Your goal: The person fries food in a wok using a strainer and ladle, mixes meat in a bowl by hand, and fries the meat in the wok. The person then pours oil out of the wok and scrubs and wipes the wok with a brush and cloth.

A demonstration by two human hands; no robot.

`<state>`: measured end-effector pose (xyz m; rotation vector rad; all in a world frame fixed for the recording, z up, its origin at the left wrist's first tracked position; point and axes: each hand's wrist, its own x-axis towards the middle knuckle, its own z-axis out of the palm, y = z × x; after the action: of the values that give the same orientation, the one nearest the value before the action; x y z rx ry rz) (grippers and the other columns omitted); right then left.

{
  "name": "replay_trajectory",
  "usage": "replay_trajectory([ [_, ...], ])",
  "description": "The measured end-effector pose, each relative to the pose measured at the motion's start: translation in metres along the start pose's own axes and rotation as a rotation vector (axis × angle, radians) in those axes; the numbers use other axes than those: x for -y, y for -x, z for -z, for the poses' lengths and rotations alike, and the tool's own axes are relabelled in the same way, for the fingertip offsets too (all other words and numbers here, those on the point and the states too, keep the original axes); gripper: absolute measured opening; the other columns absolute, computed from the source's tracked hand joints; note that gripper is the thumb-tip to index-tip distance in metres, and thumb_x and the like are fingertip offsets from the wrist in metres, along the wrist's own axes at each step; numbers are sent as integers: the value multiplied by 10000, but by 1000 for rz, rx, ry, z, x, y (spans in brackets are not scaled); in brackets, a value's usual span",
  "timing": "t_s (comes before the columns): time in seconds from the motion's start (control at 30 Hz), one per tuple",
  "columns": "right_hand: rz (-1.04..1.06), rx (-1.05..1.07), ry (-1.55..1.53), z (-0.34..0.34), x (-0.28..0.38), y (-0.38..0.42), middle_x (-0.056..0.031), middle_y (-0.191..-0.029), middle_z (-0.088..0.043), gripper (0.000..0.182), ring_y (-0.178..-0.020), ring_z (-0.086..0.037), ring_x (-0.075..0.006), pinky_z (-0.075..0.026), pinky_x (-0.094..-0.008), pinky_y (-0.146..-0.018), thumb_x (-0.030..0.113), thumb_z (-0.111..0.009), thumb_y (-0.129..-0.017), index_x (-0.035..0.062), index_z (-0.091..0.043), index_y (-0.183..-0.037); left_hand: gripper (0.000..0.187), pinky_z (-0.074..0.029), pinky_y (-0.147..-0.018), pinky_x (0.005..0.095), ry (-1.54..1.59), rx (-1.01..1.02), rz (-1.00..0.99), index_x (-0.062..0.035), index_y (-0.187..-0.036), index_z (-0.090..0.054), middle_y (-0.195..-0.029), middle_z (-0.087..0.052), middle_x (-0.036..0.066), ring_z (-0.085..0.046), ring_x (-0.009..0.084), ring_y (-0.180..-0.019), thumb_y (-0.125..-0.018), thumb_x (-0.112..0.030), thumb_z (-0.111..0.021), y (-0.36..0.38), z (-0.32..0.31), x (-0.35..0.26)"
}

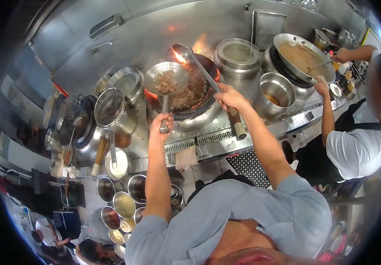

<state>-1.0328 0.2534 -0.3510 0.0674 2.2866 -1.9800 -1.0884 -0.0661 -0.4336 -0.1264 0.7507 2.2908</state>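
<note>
My left hand [161, 125] is closed around the handle of a perforated skimmer [153, 73]. Brown cooked pieces, perhaps meat [166, 82], lie in the skimmer's bowl, which is held over the left side of a wok [206, 98] on the burner. More brown food [189, 95] covers the wok's bottom. My right hand [230, 98] grips the long handle of a ladle [206, 73]. The ladle's bowl is over the wok's far side, beside the skimmer, with flames [200, 44] rising behind it. Whether the ladle holds anything is hard to tell.
To the right, a co-worker [358, 148] handles a large pan [296, 53] of brown sauce. A steel pot [277, 90] stands between us. Left of the wok are a strainer on a pot [109, 107] and a bamboo brush [101, 152]. Several sauce containers [124, 204] sit below left.
</note>
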Motion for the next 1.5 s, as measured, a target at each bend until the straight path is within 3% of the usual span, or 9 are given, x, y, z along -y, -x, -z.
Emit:
replay_trajectory([
  [0.17, -118, 4, -221, 24, -21, -23, 5, -605, -455, 305, -382, -389, -79, -319, -249, -352, 61, -547, -852, 61, -522, -1156, 214, -410, -455, 254, 91, 102, 42, 29, -1002, -515, -753, -519, 49, -473, 110, -522, -836, -106, -524, 16, -3, 1],
  [0.23, -211, 119, -615, 34, -34, -17, -15, -617, -454, 226, -412, -398, -93, -312, -265, -368, 39, -555, -850, 28, -507, -1071, 222, -413, -456, 254, 104, 125, 87, 36, -1007, -513, -754, -519, 51, -475, 112, -524, -838, -108, -524, 19, 1, -10],
  [0.5, -230, 216, -781, 17, -88, 17, 66, -585, -379, 336, -366, -296, -42, -240, -226, -334, 94, -518, -898, 134, -499, -1232, 214, -442, -425, 220, -38, -64, 134, 61, -948, -512, -716, -535, 60, -500, 100, -511, -814, -97, -567, 30, -19, -54],
  [0.87, -233, 215, -1189, -6, -77, 47, 61, -587, -397, 379, -361, -315, -26, -263, -201, -335, 92, -489, -911, 89, -468, -1290, 101, -442, -425, 219, -199, -177, 27, -19, -824, -507, -685, -538, 63, -517, 114, -509, -797, -79, -584, 10, -25, -69],
  [1.0, -233, 137, -844, -23, -32, 42, 43, -603, -420, 391, -378, -354, -51, -278, -220, -344, 92, -501, -896, 74, -473, -1285, 88, -414, -433, 226, -178, -170, -2, -39, -828, -509, -684, -538, 65, -498, 116, -512, -797, -81, -581, -8, -21, -30],
  [1.2, -57, -39, 435, -54, -21, 20, -164, -696, -605, 572, -480, -562, -196, -443, -347, -449, 97, -547, -810, -14, -377, -1345, 102, -400, -439, 239, -82, -135, -36, -44, -827, -500, -681, -536, 71, -493, 127, -518, -801, -88, -588, -9, -39, 24],
  [1.23, -6, -15, 493, -56, -31, 20, -237, -798, -636, 594, -507, -594, -241, -481, -385, -499, 112, -531, -808, -7, -360, -1364, 96, -402, -441, 244, -90, -113, -52, -45, -823, -496, -680, -536, 72, -493, 128, -518, -803, -83, -582, -16, -39, 24],
  [1.4, -38, 158, 489, -41, -6, 55, -264, -852, -643, 640, -530, -612, -314, -501, -402, -520, 130, -515, -803, 7, -316, -1398, 108, -425, -441, 245, -104, -149, -56, -37, -774, -495, -682, -532, 63, -492, 128, -503, -798, -83, -590, -19, -34, 15],
  [1.5, -89, -5, 605, -46, -17, 43, -157, -651, -581, 589, -435, -554, -195, -455, -357, -443, 109, -492, -792, 48, -385, -1367, 104, -430, -441, 248, -112, -144, -78, -43, -768, -493, -676, -536, 69, -494, 126, -499, -795, -76, -587, -15, -35, 19],
])
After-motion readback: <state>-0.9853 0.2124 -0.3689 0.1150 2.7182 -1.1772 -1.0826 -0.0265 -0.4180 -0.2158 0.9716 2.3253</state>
